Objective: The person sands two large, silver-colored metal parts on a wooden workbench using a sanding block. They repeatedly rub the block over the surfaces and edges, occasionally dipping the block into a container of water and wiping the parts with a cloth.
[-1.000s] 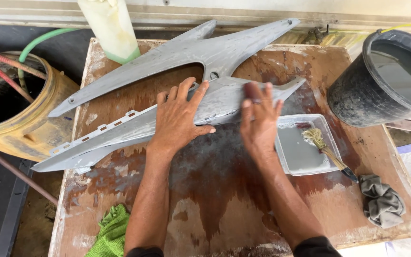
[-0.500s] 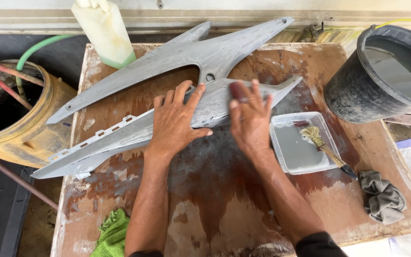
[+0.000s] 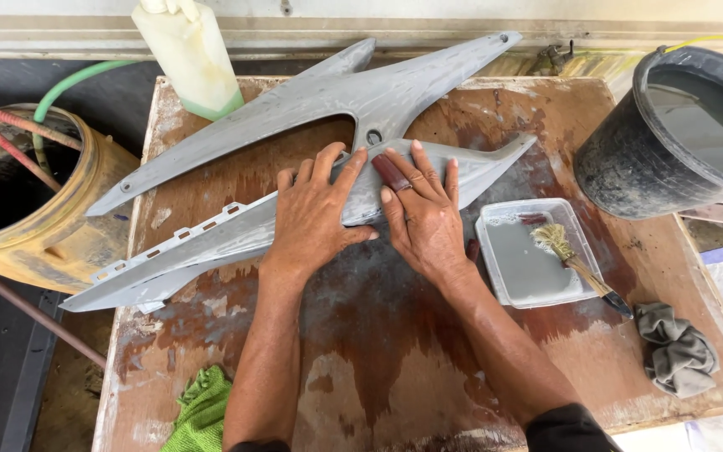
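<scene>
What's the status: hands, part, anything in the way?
Left hand flat on grey plastic panel. Right hand pressing a small reddish-brown piece onto it. Tray with brush beside the right hand, not in the way.

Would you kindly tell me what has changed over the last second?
The right hand, pressing a small reddish-brown pad, slid leftward along the grey panel until it nearly meets the left hand. The left hand stayed flat on the panel; tray, brush and bucket are unmoved.
</scene>
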